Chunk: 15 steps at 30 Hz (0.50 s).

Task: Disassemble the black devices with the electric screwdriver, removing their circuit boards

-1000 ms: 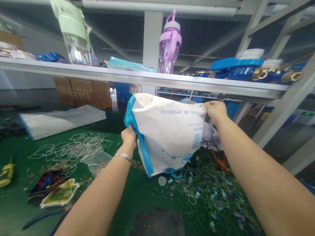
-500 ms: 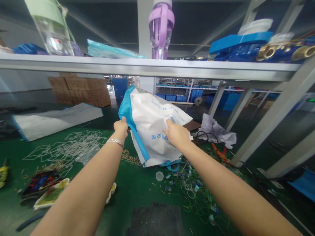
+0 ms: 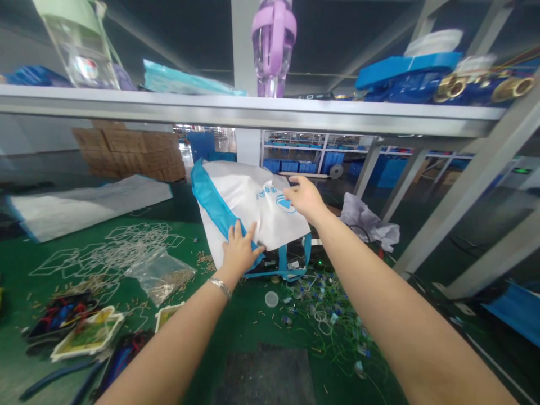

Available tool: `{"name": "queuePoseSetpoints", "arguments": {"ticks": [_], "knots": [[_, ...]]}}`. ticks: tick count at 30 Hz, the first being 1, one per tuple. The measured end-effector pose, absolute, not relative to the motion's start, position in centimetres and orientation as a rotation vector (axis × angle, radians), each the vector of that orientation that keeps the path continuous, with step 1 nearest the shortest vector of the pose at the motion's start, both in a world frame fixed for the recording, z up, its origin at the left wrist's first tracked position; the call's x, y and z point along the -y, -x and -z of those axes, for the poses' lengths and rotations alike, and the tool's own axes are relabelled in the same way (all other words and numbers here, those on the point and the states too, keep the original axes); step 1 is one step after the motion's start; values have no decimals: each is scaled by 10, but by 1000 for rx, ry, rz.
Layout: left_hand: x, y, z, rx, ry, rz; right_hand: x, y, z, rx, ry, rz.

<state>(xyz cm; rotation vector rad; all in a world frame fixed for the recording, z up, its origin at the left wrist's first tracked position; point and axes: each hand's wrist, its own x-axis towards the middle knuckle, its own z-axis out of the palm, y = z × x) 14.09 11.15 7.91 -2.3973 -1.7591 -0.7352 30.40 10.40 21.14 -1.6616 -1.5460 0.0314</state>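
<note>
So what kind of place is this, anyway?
Probably a factory assembly workshop: brass-ended meters or valves sit on the shelf, stacked cardboard boxes stand behind, and loose wires and small parts litter the green work surface.

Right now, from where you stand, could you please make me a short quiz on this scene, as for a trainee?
1. True or false: the left hand rests on the bag with its fingers spread.
2. Which one stands on the shelf?
a) the pliers
b) the purple bottle
c) the crumpled paper
3. Fill the gap: the clear disc lies on a ____ surface.

Key: 1. true; 2. b; 3. green
</note>
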Motion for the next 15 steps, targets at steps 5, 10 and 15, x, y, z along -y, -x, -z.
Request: {"name": "queuePoseSetpoints", "arguments": {"ticks": [5, 10, 15], "knots": [[-162, -132, -79, 1856, 2384, 745, -8, -363, -141, 1382, 1713, -79], [-188, -124, -68, 1839, 2476, 732, 82, -429, -57, 1132, 2060, -10], [-194, -105, -69, 1680, 2561, 735, 135, -469, -32, 1004, 2368, 129]]}}
